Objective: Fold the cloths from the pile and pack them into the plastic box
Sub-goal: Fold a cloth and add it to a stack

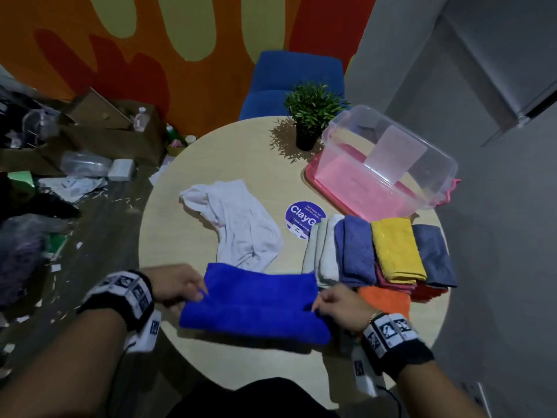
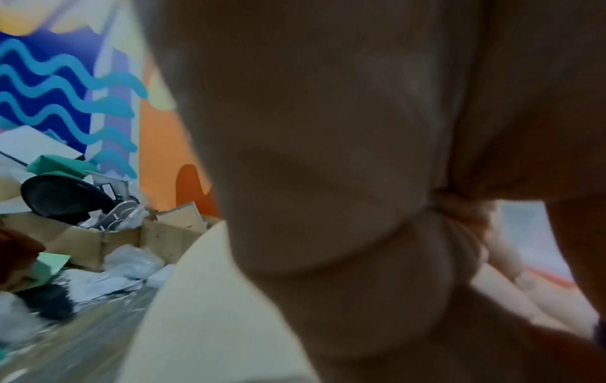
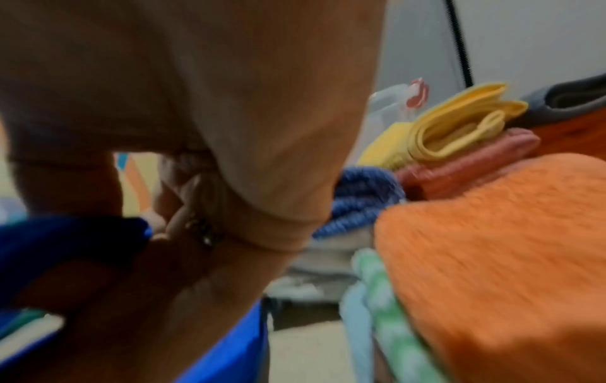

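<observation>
A bright blue cloth point(image 1: 256, 303) lies half folded at the near edge of the round table point(image 1: 187, 176). My left hand point(image 1: 180, 286) pinches its left edge and my right hand point(image 1: 334, 303) pinches its right edge; in the right wrist view the blue cloth point(image 3: 72, 241) sits between thumb and fingers. A crumpled white cloth point(image 1: 238, 224) lies just beyond. To the right sit folded cloths: pale ones point(image 1: 324, 251), slate blue point(image 1: 357, 248), yellow point(image 1: 396, 248), grey-blue point(image 1: 434, 254), orange point(image 1: 385, 298). The clear plastic box point(image 1: 388, 158) lies tipped on its pink lid point(image 1: 319, 176), far right.
A small potted plant point(image 1: 310, 116) stands at the table's far side beside the box. A round blue sticker point(image 1: 304, 218) is on the tabletop. A blue chair point(image 1: 289, 82) is behind the table. Cardboard boxes and litter point(image 1: 75, 164) cover the floor on the left.
</observation>
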